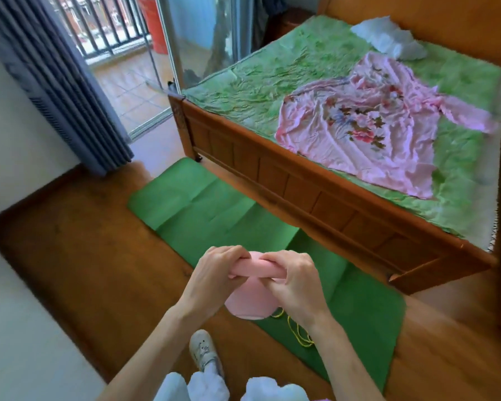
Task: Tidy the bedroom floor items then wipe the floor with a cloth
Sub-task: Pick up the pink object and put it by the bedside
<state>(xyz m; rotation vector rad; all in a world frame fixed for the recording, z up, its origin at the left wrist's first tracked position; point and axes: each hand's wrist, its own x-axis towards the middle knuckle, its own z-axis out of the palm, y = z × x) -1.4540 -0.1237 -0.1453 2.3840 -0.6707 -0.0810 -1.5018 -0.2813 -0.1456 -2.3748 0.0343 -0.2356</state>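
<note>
both hands are raised in front of the person, above the green mat (214, 204) that lies on the wooden floor (78, 244) beside the bed (301, 180). the left hand (211, 282) and the right hand (294, 287) each grasp the top edge of a pink cloth (248, 306), their fingers (229, 254) curled over a rolled or folded part of it, knuckles nearly touching. the rest of the cloth hangs down between the wrists as a rounded flap. a yellow cord (297, 331) shows just below the right wrist, over the mat; what it belongs to is hard to tell. a white shoe (204, 353) stands on the floor under the left forearm. on the bed, a green cover (272, 82) carries a crumpled pink floral sheet (368, 125) and a white pillow (388, 36) near the headboard. a grey curtain (61, 91) hangs at the left beside the open balcony door.
</note>
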